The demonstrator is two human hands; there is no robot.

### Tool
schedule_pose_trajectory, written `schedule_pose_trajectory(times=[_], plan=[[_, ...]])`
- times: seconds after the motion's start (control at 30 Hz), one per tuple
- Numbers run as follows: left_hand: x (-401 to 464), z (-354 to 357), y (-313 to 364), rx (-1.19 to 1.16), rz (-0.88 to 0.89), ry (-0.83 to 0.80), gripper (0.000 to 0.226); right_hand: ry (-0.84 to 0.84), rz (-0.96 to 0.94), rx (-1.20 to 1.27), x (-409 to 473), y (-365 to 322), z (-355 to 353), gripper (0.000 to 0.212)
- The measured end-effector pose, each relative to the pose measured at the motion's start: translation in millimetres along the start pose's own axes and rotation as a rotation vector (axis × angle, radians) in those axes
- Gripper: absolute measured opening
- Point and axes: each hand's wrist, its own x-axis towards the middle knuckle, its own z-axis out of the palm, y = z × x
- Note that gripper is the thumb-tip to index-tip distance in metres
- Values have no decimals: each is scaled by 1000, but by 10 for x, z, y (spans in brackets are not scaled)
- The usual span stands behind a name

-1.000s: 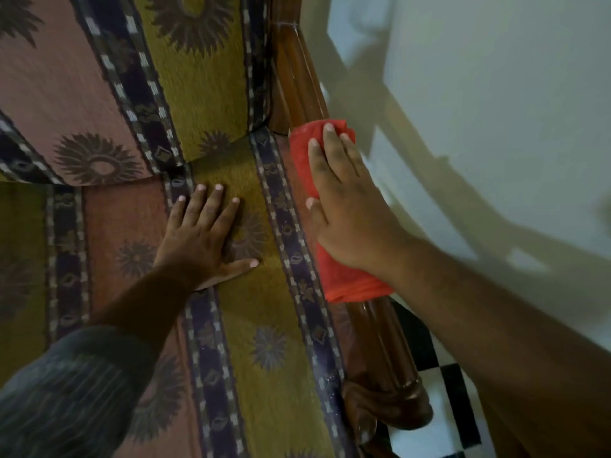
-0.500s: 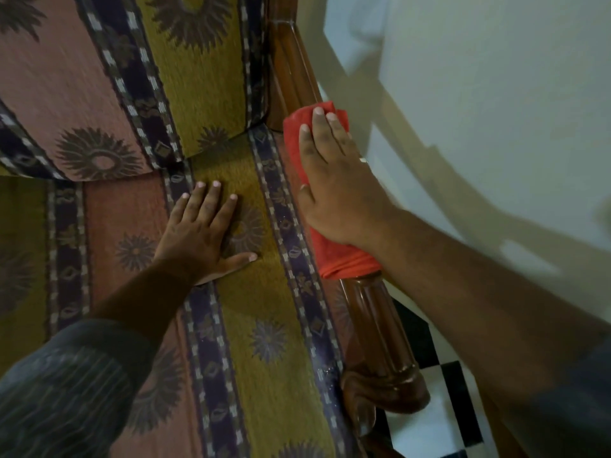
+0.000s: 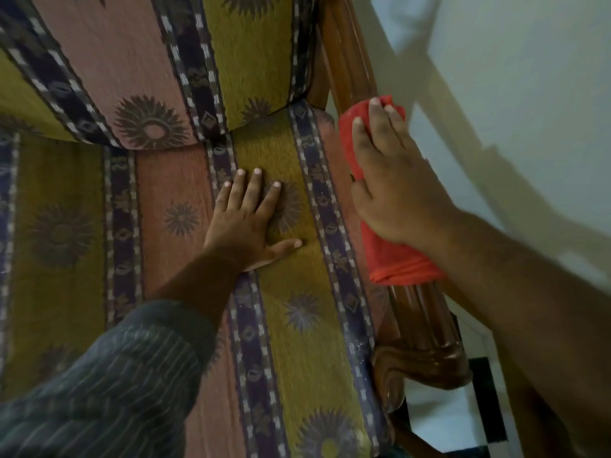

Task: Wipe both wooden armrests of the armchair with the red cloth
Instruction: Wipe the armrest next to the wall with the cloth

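Observation:
The red cloth point(image 3: 393, 262) is wrapped over the armchair's right wooden armrest point(image 3: 421, 322), about midway along it. My right hand point(image 3: 390, 180) lies flat on top of the cloth, fingers stretched toward the chair back, pressing the cloth against the wood. My left hand point(image 3: 251, 219) rests palm down with fingers spread on the patterned seat cushion point(image 3: 297, 325), holding nothing. The armrest's carved front end shows bare below the cloth, and its rear part point(image 3: 347, 54) shows above my fingertips. The left armrest is out of view.
A pale wall point(image 3: 512, 94) runs close along the right side of the armrest. The striped backrest cushion point(image 3: 132, 61) fills the top left. Black and white floor tiles point(image 3: 463, 418) show under the armrest's front end.
My right hand has slid the red cloth along the armrest toward the chair back, baring more wood at the front. My left hand has stayed planted on the seat.

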Motion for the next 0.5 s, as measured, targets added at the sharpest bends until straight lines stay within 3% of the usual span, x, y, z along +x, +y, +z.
schedule_pose_trajectory(times=[0.13, 0.33, 0.5], plan=[[-44, -8, 59, 11, 13, -15, 112, 30, 11, 33, -67, -3, 12, 72], [-166, -19, 120, 19, 16, -30, 115, 29, -20, 67, -960, -78, 117, 68], [-173, 30, 131, 6, 17, -4, 115, 27, -37, 33, -674, -37, 71, 72]])
